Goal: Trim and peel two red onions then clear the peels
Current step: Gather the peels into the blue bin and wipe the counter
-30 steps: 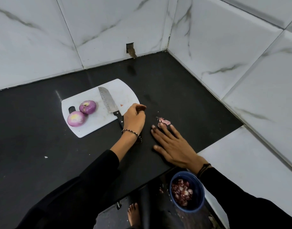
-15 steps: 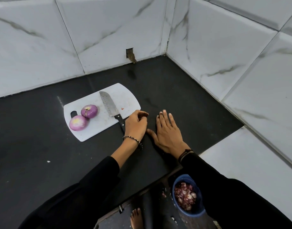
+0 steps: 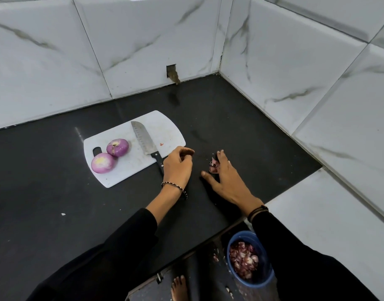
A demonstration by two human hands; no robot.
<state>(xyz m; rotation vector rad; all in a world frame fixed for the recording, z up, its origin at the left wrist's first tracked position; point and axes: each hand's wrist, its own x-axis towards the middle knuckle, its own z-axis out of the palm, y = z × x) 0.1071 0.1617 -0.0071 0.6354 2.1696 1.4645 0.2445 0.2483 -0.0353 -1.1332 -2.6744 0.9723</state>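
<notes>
Right hand [image 3: 227, 181]: fingers are lying straight and spread, flat on the black countertop [image 3: 56, 170], gripping nothing. A small clump of red onion peels [image 3: 213, 166] is sitting against the inner side of the fingers, between them and the thumb, which is pointing left. Left hand [image 3: 178, 167]: fingers are curling in toward the palm, knuckles up. Can't tell whether anything is inside the curl. It's resting just beside the right corner of the white cutting board [image 3: 165, 129], covering the end of the knife [image 3: 143, 137] handle. The two hands are sitting close together, not touching. The knife is lying flat on the board, its blade pointing to the far edge and its black handle overhanging the near edge. Two peeled red onions [image 3: 117, 147] [image 3: 103, 162] are sitting on the left part of the board, touching each other, next to the board's grip slot. A beaded bracelet [image 3: 174, 187] is showing on the left wrist and dark bands [image 3: 257, 212] on the right, with black sleeves on both arms. A blue bowl [image 3: 260, 281] is sitting below the counter's front edge under the right forearm, holding more peels. A bare foot [image 3: 179, 287] is showing on the floor.
</notes>
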